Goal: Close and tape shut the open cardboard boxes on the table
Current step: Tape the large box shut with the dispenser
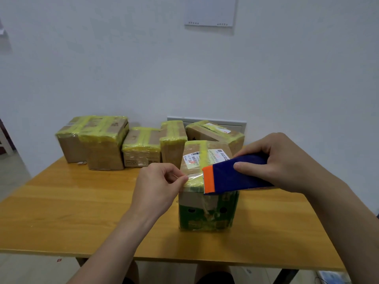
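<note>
While hands grip tape dispenser (235, 174), box (207, 203), white shipping label (191, 159) unreadable

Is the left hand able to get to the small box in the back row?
Probably yes. The left hand pinches the tape end, but bare table lies between it and the small box.

Your nearest box (207, 203) stands upright near the counter's front edge, flaps shut, green-printed front facing you, yellow tape and white labels across its top. Four more cardboard boxes (141, 147) sit closed in a row along the back edge, all banded with yellow tape.
</note>
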### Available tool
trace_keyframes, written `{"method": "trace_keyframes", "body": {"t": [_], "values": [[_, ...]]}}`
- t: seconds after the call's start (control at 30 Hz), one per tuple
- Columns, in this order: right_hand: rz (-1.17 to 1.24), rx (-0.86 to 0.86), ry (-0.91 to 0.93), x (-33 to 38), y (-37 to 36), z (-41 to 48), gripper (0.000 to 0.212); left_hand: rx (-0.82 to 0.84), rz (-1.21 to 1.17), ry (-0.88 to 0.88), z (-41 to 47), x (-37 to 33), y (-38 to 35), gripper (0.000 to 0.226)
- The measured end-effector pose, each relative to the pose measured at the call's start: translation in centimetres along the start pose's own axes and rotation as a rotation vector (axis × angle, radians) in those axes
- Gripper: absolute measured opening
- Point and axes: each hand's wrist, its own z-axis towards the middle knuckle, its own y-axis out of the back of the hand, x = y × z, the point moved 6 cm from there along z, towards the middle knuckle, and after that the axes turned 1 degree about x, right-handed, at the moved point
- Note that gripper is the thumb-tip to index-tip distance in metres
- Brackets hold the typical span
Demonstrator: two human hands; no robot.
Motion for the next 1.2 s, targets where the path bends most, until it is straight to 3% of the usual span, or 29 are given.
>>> {"method": "trace_keyframes", "body": {"t": [0.17,0.37,0.5,0.6,0.7,0.83,0.93,1.07,1.2], "values": [[-0.057,0.019,-0.018,-0.1,-0.8,0.4,0.023,-0.076,0.112,-0.130,-0.7,-0.8,-0.4,0.004],[-0.041,0.056,-0.019,-0.2,-1.2,0.4,0.050,-0.117,0.170,-0.208,-1.2,-0.3,-1.0,0.009],[0.006,0.054,-0.031,-0.8,-1.1,0.3,0.052,-0.150,0.223,-0.135,-0.9,1.2,-0.5,0.023],[0.024,0.055,-0.043,-1.2,-1.0,0.3,0.047,-0.070,0.177,0.025,0.4,3.1,0.3,0.039],[0.036,0.050,-0.042,-1.2,-1.0,0.4,0.043,-0.016,0.172,0.125,1.6,4.5,1.2,0.031],[0.057,0.051,-0.043,-1.2,-1.2,0.2,0.046,-0.014,-0.020,-0.075,2.6,1.2,-0.1,0.028],[0.060,0.044,-0.049,-1.1,-1.0,0.1,0.044,0.163,-0.144,-0.149,3.8,-1.8,-4.1,0.034],[0.024,0.023,-0.068,-1.4,-0.8,-0.7,0.027,0.364,0.028,-0.084,5.1,-1.1,-8.5,0.047],[0.000,0.004,-0.060,-1.6,-0.8,-1.1,0.024,0.454,0.259,-0.094,5.5,-0.4,-9.4,0.053]]}}
